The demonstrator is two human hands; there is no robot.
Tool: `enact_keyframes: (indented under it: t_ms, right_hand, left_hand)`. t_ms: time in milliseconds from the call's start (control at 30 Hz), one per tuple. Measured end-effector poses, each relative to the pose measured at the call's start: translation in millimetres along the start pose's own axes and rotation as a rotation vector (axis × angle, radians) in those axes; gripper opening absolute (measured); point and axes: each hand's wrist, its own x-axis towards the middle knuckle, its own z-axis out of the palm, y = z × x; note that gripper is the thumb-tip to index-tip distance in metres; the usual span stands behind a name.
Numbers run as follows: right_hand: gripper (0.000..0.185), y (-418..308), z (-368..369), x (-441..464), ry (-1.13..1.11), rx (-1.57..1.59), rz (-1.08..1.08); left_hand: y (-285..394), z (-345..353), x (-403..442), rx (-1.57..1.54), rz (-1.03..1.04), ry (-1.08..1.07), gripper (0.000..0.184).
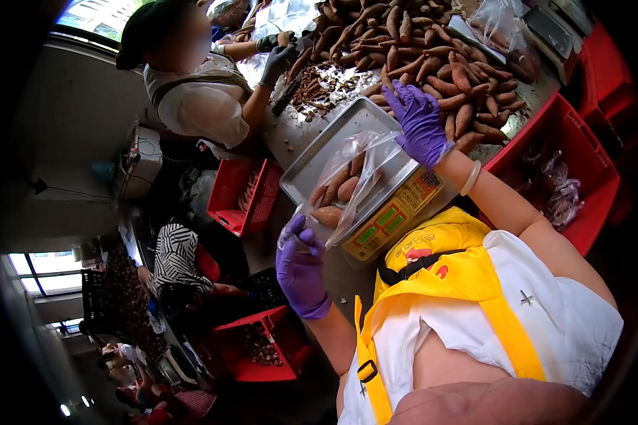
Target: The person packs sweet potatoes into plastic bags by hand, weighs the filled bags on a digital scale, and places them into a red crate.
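Note:
My left hand [302, 273], in a purple glove, is closed with its fingers pinching the edge of a clear plastic bag [366, 152]. Several sweet potatoes [348, 188] lie inside that bag, which rests on the metal pan [312, 164] of a weighing scale [395, 218]. My right hand [417, 122], gloved the same way, has its fingers apart at the near edge of a big heap of sweet potatoes [432, 53]. Its fingertips are close to the potatoes; whether they touch, I cannot tell. Nothing shows in its grasp.
Across the table a person [198, 92] in grey gloves handles a sweet potato beside scattered trimmings [319, 92]. Red crates stand to the right [567, 170], left [237, 195] and lower left [262, 347]. Another person [181, 258] in a striped top bends further left.

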Motion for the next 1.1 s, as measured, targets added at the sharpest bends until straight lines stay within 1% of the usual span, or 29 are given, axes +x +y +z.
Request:
enact_keyframes:
  t_ms: [33,67,100,133,167,200,233,267,300,367,433,467,500,533,567,600,633,667,700,767,833,867,900,933,967,1000,1033,1067,1100]
  right_hand:
    - [0.057,8,6,3,-0.062,-0.079,0.055]
    - [0.057,12,12,8,-0.054,-0.077,0.044]
    - [0.044,10,3,20,-0.409,0.351,0.180]
    - [0.034,6,0,29,-0.769,0.779,0.315]
    - [0.027,-3,19,31,-0.607,1.374,0.117]
    - [0.027,-26,-14,49,-0.804,1.764,0.294]
    - [0.026,-48,-18,63,-0.711,1.939,0.094]
    - [0.026,-65,-39,76,-0.678,1.935,-0.042]
    - [0.022,-72,-44,88,-0.365,1.501,-0.523]
    - [0.034,-88,-66,89,-0.766,2.117,-0.115]
    - [0.035,-94,-38,84,-0.252,1.667,-0.472]
    - [0.036,-88,-26,82,-0.184,1.536,-0.579]
    - [0.034,-85,-26,77,-0.288,1.577,-0.506]
    - [0.032,-81,-26,72,-0.387,1.614,-0.426]
    - [0.030,-77,-5,70,-0.048,1.075,-0.695]
    - [0.030,-82,-7,68,-0.067,1.134,-0.643]
    - [0.034,-87,-8,66,-0.027,1.032,-0.585]
    - [0.035,-88,-10,64,-0.022,1.080,-0.570]
    - [0.037,-91,-26,66,-0.018,1.130,-0.549]
    - [0.036,-93,-37,71,0.018,1.185,-0.574]
    - [0.035,-91,-38,72,0.061,1.236,-0.604]
    - [0.030,-87,-31,69,-0.101,1.461,-0.477]
    - [0.026,-83,-20,62,-0.274,1.677,-0.335]
    - [0.020,-68,5,52,-0.587,1.784,0.068]
    - [0.014,-66,-10,51,-0.493,1.853,0.033]
    - [0.013,-56,-7,41,-0.545,1.712,0.256]
    - [0.014,-36,16,22,-0.648,1.948,0.250]
    - [0.016,-15,41,5,-0.752,2.183,0.232]
    - [0.019,-9,51,-12,-0.893,1.672,0.210]
  left_hand:
    - [-3,-1,0,-0.007,0.011,0.001,0.056]
    - [-5,0,2,-0.005,0.009,-0.095,0.053]
    - [-5,1,4,-0.001,0.008,-0.190,0.051]
    - [-4,3,8,-0.001,0.028,-0.176,0.050]
    - [-2,7,15,-0.001,0.032,-0.174,0.050]
    - [0,15,23,0.159,0.108,-0.174,0.051]
    - [4,25,30,0.321,0.185,-0.174,0.052]
    - [7,41,32,0.408,0.204,-0.136,0.060]
    - [8,47,35,0.451,0.244,-0.206,0.050]
    - [3,52,38,0.491,0.244,-0.202,0.035]
    - [-4,59,46,0.485,0.297,-0.217,0.029]
    - [-9,58,53,0.458,0.291,-0.185,0.028]
    - [-16,49,62,0.431,0.282,-0.150,0.028]
    - [-20,33,72,0.532,0.240,-0.190,0.027]
    - [-25,21,77,0.509,0.109,-0.122,0.022]
    - [-24,21,85,0.541,0.157,-0.197,0.018]
    - [-24,23,94,0.572,0.200,-0.271,0.015]
    - [-27,26,98,0.611,0.259,-0.248,0.010]
    - [-12,53,87,0.649,0.157,-0.164,0.014]
    - [-3,61,95,0.694,0.098,-0.280,0.020]
    - [-2,75,102,0.736,0.052,-0.301,0.021]
    - [-8,82,102,0.718,0.119,-0.390,0.021]
    - [-13,84,99,0.682,0.096,-0.419,0.020]
    - [-18,85,96,0.647,0.072,-0.447,0.020]
    - [-33,29,129,0.968,0.009,-0.255,0.018]
    - [-33,7,142,1.095,0.174,-0.094,0.017]
    - [-30,-13,149,1.217,0.340,0.071,0.017]
    - [-29,-45,157,1.410,0.423,0.142,0.018]
    - [-32,-80,161,1.597,0.508,0.217,0.019]
